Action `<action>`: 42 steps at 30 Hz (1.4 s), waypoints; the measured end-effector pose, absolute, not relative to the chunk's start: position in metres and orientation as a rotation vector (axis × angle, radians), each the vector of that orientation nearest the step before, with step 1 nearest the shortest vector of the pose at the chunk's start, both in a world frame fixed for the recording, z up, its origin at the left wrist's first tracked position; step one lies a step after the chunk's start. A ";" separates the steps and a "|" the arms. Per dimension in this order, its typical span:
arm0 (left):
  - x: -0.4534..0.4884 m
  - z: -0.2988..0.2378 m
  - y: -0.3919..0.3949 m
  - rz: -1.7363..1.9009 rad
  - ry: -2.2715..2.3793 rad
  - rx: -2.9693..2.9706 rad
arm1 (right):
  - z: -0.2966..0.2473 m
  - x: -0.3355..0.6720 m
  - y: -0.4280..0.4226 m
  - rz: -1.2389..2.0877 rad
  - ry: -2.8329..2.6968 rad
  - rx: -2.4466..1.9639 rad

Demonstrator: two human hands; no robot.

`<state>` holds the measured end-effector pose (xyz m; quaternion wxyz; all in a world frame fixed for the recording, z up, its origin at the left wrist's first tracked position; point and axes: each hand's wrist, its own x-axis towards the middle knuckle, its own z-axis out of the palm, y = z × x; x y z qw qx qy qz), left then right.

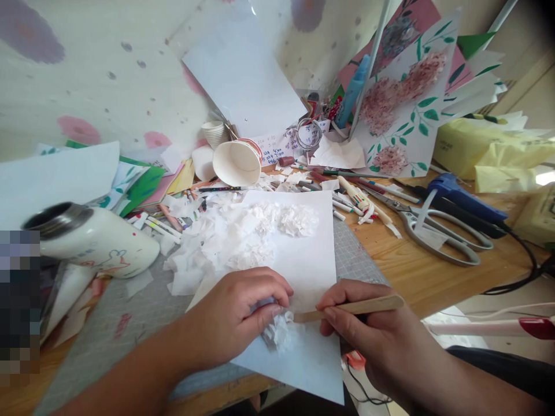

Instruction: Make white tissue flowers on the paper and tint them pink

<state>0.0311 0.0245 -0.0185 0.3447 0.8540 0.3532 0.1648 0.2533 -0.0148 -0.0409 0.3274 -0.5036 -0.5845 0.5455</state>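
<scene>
On the near part of the sheet (312, 260), crumpled paper (280, 337) is partly covered by the left hand (254, 306), fingers curled; whether anything is pinched cannot be told. Over the sheet's right edge, a wooden stick (377, 304) is pinched by the right hand (370, 329), tip directed leftward.

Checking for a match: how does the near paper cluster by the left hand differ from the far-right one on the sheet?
Texture: the near cluster shows larger, looser flakes; the far-right cluster looks finer and more densely packed.
Position: the near cluster sits at the left hand, beside the tip of the wooden stick; the far-right cluster lies untouched.
Both are white paper pieces on the white sheet.
</scene>
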 end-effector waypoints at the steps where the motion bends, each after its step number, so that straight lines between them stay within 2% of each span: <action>1: 0.031 -0.019 0.025 0.432 0.912 2.215 | -0.040 0.253 -0.015 1.445 -1.507 -1.327; 6: 0.025 -0.018 0.028 0.467 0.889 2.198 | -0.036 0.261 -0.011 1.627 -1.143 -1.281; 9: 0.018 -0.010 0.031 0.466 0.954 2.188 | -0.035 0.271 -0.009 1.589 -0.945 -1.216; 14: 0.014 0.000 0.029 0.221 0.950 2.216 | -0.036 0.276 -0.016 1.556 -1.034 -1.185; 20: 0.024 -0.010 0.022 0.171 0.940 2.249 | -0.042 0.269 -0.023 1.535 -1.219 -1.226; 27: 0.017 -0.011 0.021 0.297 1.039 2.190 | -0.036 0.288 0.000 1.099 -1.386 -1.176; 34: 0.035 -0.023 0.002 0.262 0.910 2.380 | -0.002 0.301 0.011 0.579 -1.985 -1.165; 42: 0.037 -0.029 0.007 0.317 0.916 2.514 | -0.015 0.300 0.032 0.277 -2.536 -1.313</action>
